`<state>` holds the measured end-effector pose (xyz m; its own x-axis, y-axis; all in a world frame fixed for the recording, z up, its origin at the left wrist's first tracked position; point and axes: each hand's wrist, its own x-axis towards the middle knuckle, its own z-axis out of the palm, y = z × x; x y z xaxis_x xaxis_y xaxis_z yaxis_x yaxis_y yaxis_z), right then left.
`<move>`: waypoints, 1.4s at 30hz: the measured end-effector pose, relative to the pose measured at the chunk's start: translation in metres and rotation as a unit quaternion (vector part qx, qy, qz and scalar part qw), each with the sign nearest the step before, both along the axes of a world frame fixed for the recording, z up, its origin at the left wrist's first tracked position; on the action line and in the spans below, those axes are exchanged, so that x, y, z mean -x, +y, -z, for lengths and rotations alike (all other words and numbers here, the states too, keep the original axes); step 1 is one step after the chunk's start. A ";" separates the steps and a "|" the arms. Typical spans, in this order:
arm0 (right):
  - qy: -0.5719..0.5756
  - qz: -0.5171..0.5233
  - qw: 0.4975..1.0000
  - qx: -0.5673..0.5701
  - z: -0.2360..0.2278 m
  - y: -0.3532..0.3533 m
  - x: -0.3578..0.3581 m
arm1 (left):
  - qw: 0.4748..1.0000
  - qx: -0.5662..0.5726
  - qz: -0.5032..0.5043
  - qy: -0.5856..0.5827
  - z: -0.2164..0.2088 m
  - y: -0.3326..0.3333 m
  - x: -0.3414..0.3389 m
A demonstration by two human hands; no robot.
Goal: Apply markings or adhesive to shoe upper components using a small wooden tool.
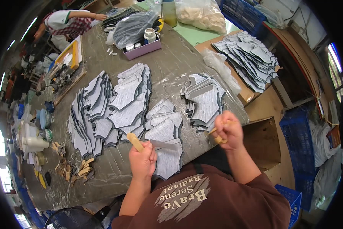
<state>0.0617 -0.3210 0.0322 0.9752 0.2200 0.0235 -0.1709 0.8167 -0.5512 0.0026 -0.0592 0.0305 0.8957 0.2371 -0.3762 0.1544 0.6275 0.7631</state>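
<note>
One shirt (232,194), one spatula (135,141) in left hand (142,162); right hand (230,131) gripping something tan (219,140)

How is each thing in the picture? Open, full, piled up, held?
Left hand: grip closed on a tan piece, one end sticking out
Right hand: grip closed on something tan, mostly hidden
Grey pieces: piled in overlapping stacks
Purple box: open, jars inside
Clear bag: bulging with beige contents
Tan strips: bunched together
</note>
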 end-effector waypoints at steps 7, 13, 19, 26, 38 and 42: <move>0.099 0.559 0.651 0.504 0.068 -0.160 0.016 | 0.998 -0.055 -0.006 -0.027 0.003 0.016 0.001; 0.247 0.222 0.475 0.814 0.206 -0.265 0.088 | 0.996 -0.051 0.038 -0.069 0.002 0.030 0.013; 0.180 0.240 0.478 0.826 0.203 -0.254 0.064 | 0.981 -0.151 0.058 -0.106 -0.001 0.042 0.018; 0.203 0.455 0.622 0.604 0.173 -0.241 0.037 | 0.911 -0.359 0.193 -0.063 0.000 0.035 0.018; -0.459 0.229 0.613 0.601 0.024 -0.003 0.032 | 0.897 -0.380 0.223 0.029 0.009 0.034 0.016; -0.561 0.090 0.559 0.604 0.039 0.042 0.048 | 0.884 -0.395 0.247 0.031 0.013 0.035 0.011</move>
